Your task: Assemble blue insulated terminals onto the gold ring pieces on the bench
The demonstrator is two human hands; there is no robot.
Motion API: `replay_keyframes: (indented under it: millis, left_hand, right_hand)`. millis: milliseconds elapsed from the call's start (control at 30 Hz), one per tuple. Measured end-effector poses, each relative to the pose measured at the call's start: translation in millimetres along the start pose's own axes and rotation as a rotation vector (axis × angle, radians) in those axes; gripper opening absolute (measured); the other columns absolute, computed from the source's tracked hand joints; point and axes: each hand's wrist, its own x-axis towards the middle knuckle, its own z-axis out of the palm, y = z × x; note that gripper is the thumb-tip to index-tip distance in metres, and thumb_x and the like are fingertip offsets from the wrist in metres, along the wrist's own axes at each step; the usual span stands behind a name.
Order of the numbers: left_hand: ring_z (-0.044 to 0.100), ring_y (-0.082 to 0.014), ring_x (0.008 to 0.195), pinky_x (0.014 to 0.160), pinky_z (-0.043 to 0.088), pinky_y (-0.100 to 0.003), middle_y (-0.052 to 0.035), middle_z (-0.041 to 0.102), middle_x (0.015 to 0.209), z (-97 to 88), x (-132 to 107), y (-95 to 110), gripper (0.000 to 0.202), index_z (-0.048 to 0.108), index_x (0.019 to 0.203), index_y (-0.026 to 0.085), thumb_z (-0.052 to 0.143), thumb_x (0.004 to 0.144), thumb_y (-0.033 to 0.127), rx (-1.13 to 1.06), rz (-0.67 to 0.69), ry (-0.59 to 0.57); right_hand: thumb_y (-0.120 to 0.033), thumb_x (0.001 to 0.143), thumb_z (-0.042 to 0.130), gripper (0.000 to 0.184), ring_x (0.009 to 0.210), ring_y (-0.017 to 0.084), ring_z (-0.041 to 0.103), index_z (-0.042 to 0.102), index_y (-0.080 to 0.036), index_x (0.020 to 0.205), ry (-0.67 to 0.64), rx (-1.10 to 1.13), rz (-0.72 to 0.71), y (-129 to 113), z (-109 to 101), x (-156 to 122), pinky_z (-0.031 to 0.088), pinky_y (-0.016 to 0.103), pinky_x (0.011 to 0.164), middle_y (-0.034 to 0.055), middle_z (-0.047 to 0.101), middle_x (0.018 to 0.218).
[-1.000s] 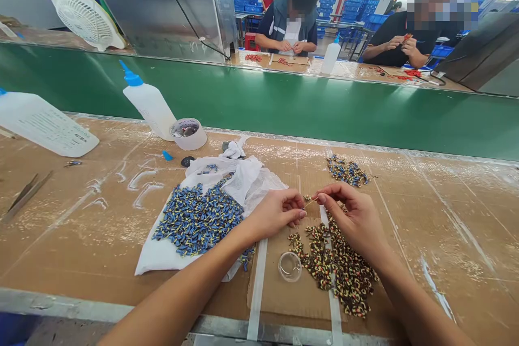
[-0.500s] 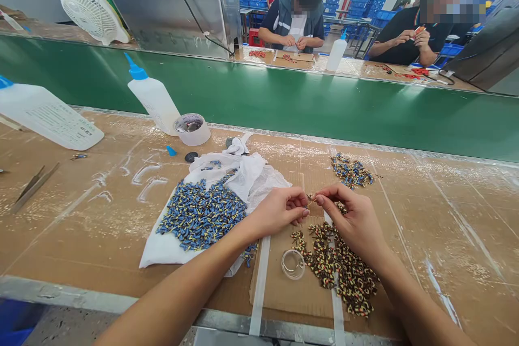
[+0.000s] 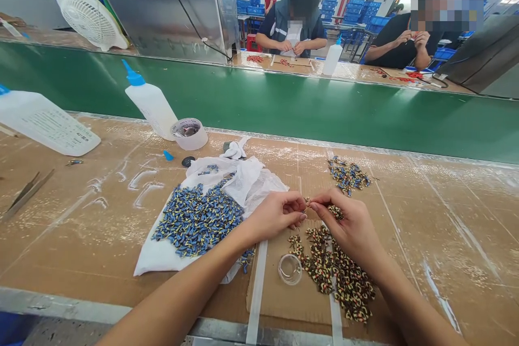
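Above the cardboard mat (image 3: pixel 284 303) at mid-bench: left hand (image 3: pixel 278 216) and right hand (image 3: pixel 351 230) fingertip to fingertip, both pinched tight on one small striped piece (image 3: pixel 307 203), too tiny to make out further. Held just off the mat, between the two thumbs, long axis seemingly left to right, from one grip to the other; neither hand plainly nearer. Under and in front of the right wrist, a spread heap of dark striped pieces (image 3: pixel 338 278), partly hidden by that hand; just beside its left edge, a small clear cup (image 3: pixel 290 268). To the left, by the left forearm, blue pieces (image 3: pixel 197 221) on a white plastic bag (image 3: pixel 247 178). Beyond the fingertips, a smaller blue cluster (image 3: pixel 347 173), apart from both hands. Bare board to the right; green conveyor belt (image 3: pixel 284 102) along the far edge, glue bottle (image 3: pixel 151 104) and tape roll (image 3: pixel 188 134) well off to the left.
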Motion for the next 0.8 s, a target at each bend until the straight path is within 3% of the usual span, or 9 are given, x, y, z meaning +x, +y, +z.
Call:
replay_keyframes:
  millis: [267,400,500,633,800]
  left_hand:
    - [0.052,-0.0098,0.060,0.058,0.043,-0.022,0.0037,0.052,0.066,-0.8,-0.1,-0.3,0.004,0.058,0.079,0.017,0.056,0.079,0.014,-0.005,-0.001,-0.001]
    - [0.052,-0.0096,0.058,0.058,0.044,-0.023,0.0035,0.054,0.066,-0.8,0.0,-2.3,0.002,0.057,0.079,0.017,0.057,0.080,0.015,-0.038,-0.008,-0.006]
    - [0.053,-0.0098,0.060,0.059,0.044,-0.023,0.0025,0.056,0.068,-1.0,0.3,-3.2,0.003,0.060,0.081,0.017,0.057,0.080,0.017,-0.031,-0.002,-0.006]
    - [0.054,-0.0106,0.068,0.064,0.043,-0.023,0.0013,0.059,0.072,-5.5,0.6,-1.2,0.004,0.062,0.081,0.016,0.058,0.079,0.015,0.003,0.041,0.036]
    - [0.051,-0.0085,0.062,0.058,0.042,-0.020,0.0034,0.056,0.070,-21.7,0.5,5.3,0.004,0.059,0.082,0.016,0.060,0.081,0.020,-0.044,0.049,0.164]
  right_hand:
    - [-0.022,0.089,0.054,0.010,0.073,0.015,0.062,0.063,-0.021,0.086,0.013,0.040,0.021,1.7,-1.5,0.0,0.045,0.028,0.067,0.0020,0.069,0.079]
    - [-0.027,0.089,0.056,0.010,0.079,0.017,0.063,0.063,-0.022,0.087,0.045,0.270,0.112,1.9,-15.1,0.8,0.048,0.030,0.070,0.0039,0.068,0.084]
    - [-0.028,0.089,0.057,0.009,0.088,0.018,0.062,0.065,-0.024,0.085,-0.170,0.434,0.052,-6.8,-22.4,-0.5,0.049,0.032,0.076,0.0036,0.066,0.091]
    - [-0.026,0.087,0.061,0.009,0.089,0.015,0.059,0.069,-0.024,0.084,-0.501,0.393,-0.082,-21.1,-14.4,-6.2,0.047,0.033,0.082,0.0020,0.062,0.097]
    - [-0.023,0.088,0.061,0.011,0.090,0.014,0.058,0.069,-0.026,0.095,-0.600,0.288,-0.107,-22.6,1.1,-10.5,0.046,0.030,0.081,0.0018,0.061,0.100]
